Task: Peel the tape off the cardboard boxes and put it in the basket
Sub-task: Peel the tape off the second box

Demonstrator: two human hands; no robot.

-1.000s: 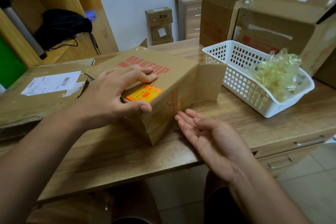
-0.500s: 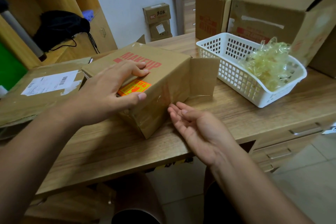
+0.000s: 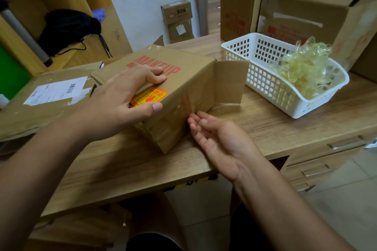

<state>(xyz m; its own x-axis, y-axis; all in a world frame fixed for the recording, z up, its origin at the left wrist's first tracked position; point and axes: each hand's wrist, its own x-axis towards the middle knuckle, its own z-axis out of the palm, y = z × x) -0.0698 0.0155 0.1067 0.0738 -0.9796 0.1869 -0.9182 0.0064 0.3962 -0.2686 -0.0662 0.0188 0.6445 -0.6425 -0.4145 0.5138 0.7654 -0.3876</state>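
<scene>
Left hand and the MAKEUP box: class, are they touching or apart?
Touching. Head view: left hand rests on the MAKEUP box, fingers on top, thumb against its side.

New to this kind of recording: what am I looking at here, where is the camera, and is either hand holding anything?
There is no machine here. A person works with bare hands, and the single picture comes from a camera worn on the head, looking down at a wooden desk. The left hand presses on top of a cardboard box printed MAKEUP, steadying it. The right hand is palm up and holds nothing; its fingers are at the box's side, where clear tape is stuck. To the right stands a white basket with a wad of peeled tape inside. Flattened cardboard lies to the left and larger boxes stand behind.
</scene>
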